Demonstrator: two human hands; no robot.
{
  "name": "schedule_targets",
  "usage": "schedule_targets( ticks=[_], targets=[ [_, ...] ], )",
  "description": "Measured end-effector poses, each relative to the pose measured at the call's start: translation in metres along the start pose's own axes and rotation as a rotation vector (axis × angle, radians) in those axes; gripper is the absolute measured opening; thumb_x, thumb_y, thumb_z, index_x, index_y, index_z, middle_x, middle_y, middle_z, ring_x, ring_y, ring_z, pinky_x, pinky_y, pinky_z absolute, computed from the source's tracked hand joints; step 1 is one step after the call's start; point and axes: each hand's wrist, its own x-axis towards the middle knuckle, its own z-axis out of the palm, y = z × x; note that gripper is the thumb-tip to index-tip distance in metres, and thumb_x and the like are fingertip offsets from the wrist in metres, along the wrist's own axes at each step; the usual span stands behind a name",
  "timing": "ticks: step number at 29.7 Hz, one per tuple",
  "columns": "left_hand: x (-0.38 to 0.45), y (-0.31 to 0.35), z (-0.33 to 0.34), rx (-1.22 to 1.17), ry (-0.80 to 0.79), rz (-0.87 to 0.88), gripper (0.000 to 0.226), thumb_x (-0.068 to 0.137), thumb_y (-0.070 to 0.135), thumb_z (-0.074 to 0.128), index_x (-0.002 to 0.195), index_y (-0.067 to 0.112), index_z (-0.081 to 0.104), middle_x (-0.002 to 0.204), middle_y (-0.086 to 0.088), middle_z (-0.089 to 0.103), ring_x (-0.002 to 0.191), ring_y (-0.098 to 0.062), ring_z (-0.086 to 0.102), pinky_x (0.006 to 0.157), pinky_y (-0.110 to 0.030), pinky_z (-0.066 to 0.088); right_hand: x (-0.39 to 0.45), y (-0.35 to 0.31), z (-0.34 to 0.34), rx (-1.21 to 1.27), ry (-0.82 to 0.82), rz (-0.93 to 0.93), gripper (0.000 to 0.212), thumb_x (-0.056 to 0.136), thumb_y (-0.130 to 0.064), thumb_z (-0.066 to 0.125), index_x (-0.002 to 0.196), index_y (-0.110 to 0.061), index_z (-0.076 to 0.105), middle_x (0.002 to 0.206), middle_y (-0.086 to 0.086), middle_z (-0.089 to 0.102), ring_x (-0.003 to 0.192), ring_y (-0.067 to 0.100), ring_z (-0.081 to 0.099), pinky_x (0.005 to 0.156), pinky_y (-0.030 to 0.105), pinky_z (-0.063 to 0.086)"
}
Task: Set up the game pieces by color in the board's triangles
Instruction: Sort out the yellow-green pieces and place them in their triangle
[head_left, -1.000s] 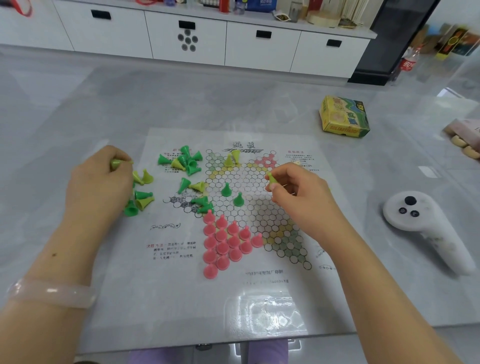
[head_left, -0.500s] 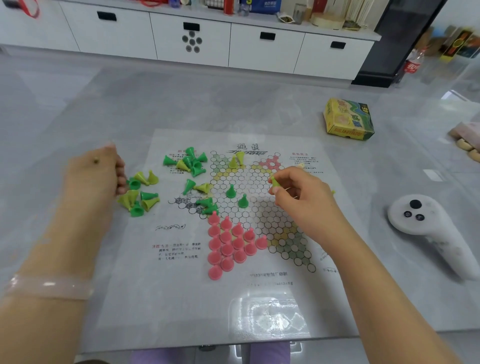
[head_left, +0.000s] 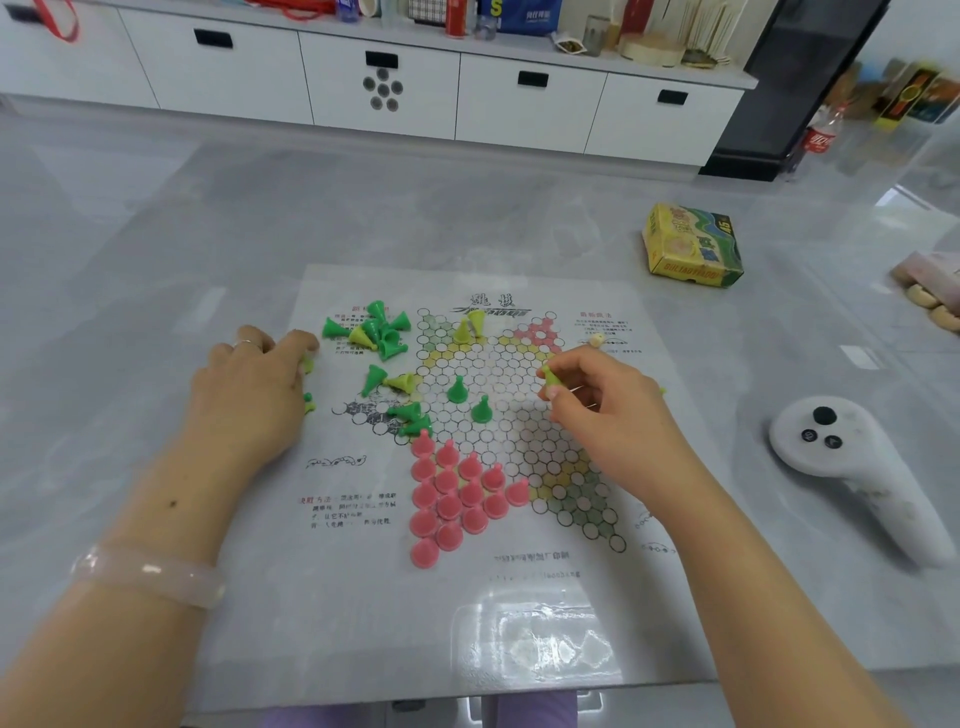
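A paper star board (head_left: 363, 561) lies on the grey table. Several pink pieces (head_left: 449, 501) fill its near triangle. Two dark green pieces (head_left: 457, 391) stand in the middle field. A heap of green and yellow-green pieces (head_left: 376, 332) lies at the board's upper left, and two yellow-green pieces (head_left: 470, 325) stand in the far triangle. My left hand (head_left: 249, 389) lies palm down over the loose pieces left of the board, fingers curled on them; only two peek out. My right hand (head_left: 597, 400) pinches a yellow-green piece (head_left: 549, 375) above the board's right part.
A white controller (head_left: 852, 467) lies to the right of the board. A yellow-green box (head_left: 691, 247) sits at the back right. White cabinets stand beyond the table. A small pale bead (head_left: 597, 340) rests on the board's upper right.
My left hand came down and moved right onto the pile of loose pieces beside the board, covering most of them. My right hand stays nearly in place, holding the same yellow-green piece.
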Motion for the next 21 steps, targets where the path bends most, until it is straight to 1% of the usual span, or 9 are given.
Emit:
schedule_targets(
  ticks=[3, 9, 11, 14, 18, 21],
  targets=[
    [-0.002, 0.002, -0.001, -0.026, -0.011, -0.020, 0.028, 0.096, 0.015, 0.033, 0.119, 0.015, 0.048, 0.116, -0.019, 0.042, 0.103, -0.036, 0.041, 0.085, -0.041, 0.033, 0.000, 0.000, 0.000, 0.001, -0.006, -0.004, 0.014, 0.088, -0.015, 0.055, 0.092, -0.029, 0.056, 0.083, -0.016, 0.060, 0.078, 0.007, 0.062, 0.065, 0.012, 0.042],
    [-0.001, 0.001, 0.002, -0.106, 0.011, -0.052, 0.018, 0.094, 0.011, 0.037, 0.107, 0.007, 0.048, 0.101, -0.016, 0.038, 0.085, -0.034, 0.042, 0.076, -0.039, 0.034, 0.000, 0.001, 0.000, -0.005, -0.010, -0.009, 0.014, 0.088, -0.015, 0.055, 0.092, -0.028, 0.057, 0.083, -0.016, 0.060, 0.078, 0.008, 0.061, 0.064, 0.011, 0.041],
    [-0.001, 0.001, 0.001, -0.127, 0.043, -0.084, 0.018, 0.095, 0.010, 0.036, 0.107, 0.005, 0.048, 0.103, -0.020, 0.040, 0.088, -0.038, 0.044, 0.076, -0.040, 0.034, 0.000, 0.001, 0.000, -0.003, -0.011, -0.009, 0.014, 0.088, -0.015, 0.055, 0.092, -0.028, 0.057, 0.083, -0.017, 0.059, 0.077, 0.007, 0.061, 0.063, 0.009, 0.041],
    [-0.001, -0.001, -0.004, -0.158, 0.158, -0.102, 0.019, 0.095, 0.010, 0.034, 0.107, 0.003, 0.048, 0.106, -0.026, 0.044, 0.093, -0.042, 0.045, 0.073, -0.040, 0.031, 0.000, 0.001, 0.000, 0.000, -0.007, -0.007, 0.014, 0.088, -0.016, 0.055, 0.091, -0.030, 0.056, 0.082, -0.017, 0.059, 0.076, 0.005, 0.061, 0.061, 0.006, 0.041],
    [-0.001, -0.004, -0.010, -0.187, 0.253, -0.057, 0.020, 0.097, 0.013, 0.033, 0.105, 0.001, 0.048, 0.104, -0.027, 0.046, 0.094, -0.041, 0.045, 0.070, -0.040, 0.029, 0.001, 0.001, 0.000, -0.006, -0.007, -0.004, 0.014, 0.088, -0.016, 0.055, 0.092, -0.030, 0.056, 0.084, -0.018, 0.059, 0.075, 0.002, 0.059, 0.061, 0.007, 0.039],
    [-0.001, -0.004, -0.012, -0.275, 0.294, -0.025, 0.019, 0.097, 0.012, 0.034, 0.104, 0.002, 0.049, 0.102, -0.025, 0.046, 0.092, -0.039, 0.044, 0.070, -0.039, 0.029, 0.001, 0.002, 0.001, -0.015, -0.003, -0.004, 0.014, 0.088, -0.016, 0.055, 0.092, -0.030, 0.056, 0.084, -0.017, 0.059, 0.075, 0.002, 0.059, 0.061, 0.009, 0.039]
  ],
)
